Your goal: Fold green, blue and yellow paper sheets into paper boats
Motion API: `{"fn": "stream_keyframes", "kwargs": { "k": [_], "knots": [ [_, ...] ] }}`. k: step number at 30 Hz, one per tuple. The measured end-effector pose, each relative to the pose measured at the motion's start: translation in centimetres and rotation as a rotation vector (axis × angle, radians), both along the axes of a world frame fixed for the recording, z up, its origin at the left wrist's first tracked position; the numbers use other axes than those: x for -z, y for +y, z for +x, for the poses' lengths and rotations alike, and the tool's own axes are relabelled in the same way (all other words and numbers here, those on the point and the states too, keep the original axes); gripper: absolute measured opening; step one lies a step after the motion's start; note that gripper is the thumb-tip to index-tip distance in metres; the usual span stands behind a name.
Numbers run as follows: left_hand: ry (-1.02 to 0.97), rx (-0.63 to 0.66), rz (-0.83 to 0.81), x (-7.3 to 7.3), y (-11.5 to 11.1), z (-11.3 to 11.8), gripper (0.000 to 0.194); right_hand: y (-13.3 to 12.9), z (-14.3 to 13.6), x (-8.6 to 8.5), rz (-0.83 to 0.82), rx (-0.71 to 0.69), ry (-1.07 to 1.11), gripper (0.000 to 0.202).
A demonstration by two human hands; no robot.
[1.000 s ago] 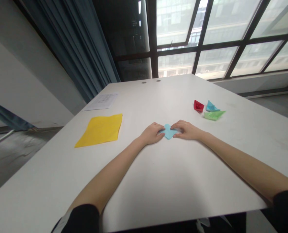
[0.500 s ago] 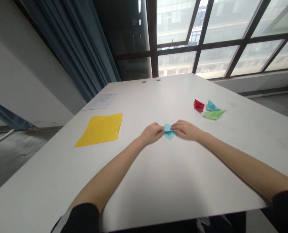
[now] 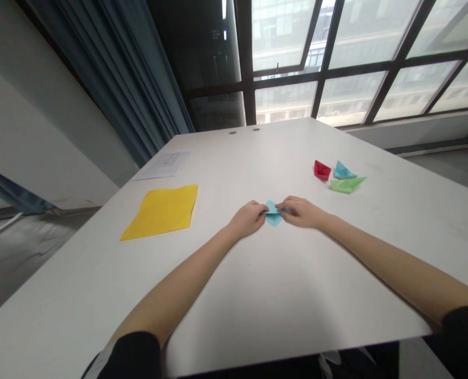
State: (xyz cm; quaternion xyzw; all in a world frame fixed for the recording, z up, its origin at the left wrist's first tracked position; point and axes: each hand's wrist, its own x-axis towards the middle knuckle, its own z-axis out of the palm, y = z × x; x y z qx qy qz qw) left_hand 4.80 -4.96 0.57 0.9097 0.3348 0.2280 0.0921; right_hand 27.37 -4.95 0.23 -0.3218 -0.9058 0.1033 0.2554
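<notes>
A small light-blue folded paper [image 3: 274, 219] lies on the white table [image 3: 257, 295] between my two hands. It has a pointed lower edge and a raised fold across its middle. My left hand [image 3: 248, 217] pinches its left end between thumb and fingers. On the other side, my right hand [image 3: 301, 211] grips the right end, with the thumb under the fingers. The fingertips hide both ends of the paper.
Three folded paper boats, one red [image 3: 322, 170], one blue [image 3: 343, 171] and one green [image 3: 347, 185], sit beyond my right hand. To the left lie a yellow sheet [image 3: 161, 213] and a printed white page [image 3: 163, 165]. Windows stand behind the table.
The fingers of both hands have shifted slightly on the blue paper, and its ends look a little more lifted. The view has moved very slightly.
</notes>
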Motion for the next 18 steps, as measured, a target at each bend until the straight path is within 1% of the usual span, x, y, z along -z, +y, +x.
{"fn": "stream_keyframes", "kwargs": {
  "k": [6, 10, 12, 14, 16, 18],
  "knots": [
    [0.008, 0.05, 0.028, 0.38, 0.2, 0.0, 0.022, 0.13, 0.04, 0.15, 0.04, -0.044, 0.022, 0.021],
    [0.011, 0.043, 0.014, 0.41, 0.26, 0.02, 0.02, 0.15, -0.05, 0.06, 0.023, -0.025, 0.014, 0.023],
    [0.004, 0.025, 0.003, 0.3, 0.19, 0.14, 0.02, 0.15, -0.18, 0.01, -0.003, 0.023, 0.009, 0.024],
    [-0.023, -0.007, -0.014, 0.14, 0.12, 0.31, 0.021, 0.14, -0.34, -0.01, -0.054, 0.109, 0.027, 0.025],
    [-0.066, -0.053, -0.05, 0.02, 0.11, 0.47, 0.022, 0.12, -0.53, 0.01, -0.128, 0.19, 0.074, 0.024],
    [-0.11, -0.088, -0.104, 0.0, 0.18, 0.58, 0.026, 0.12, -0.69, 0.09, -0.191, 0.224, 0.133, 0.025]
  ]
}}
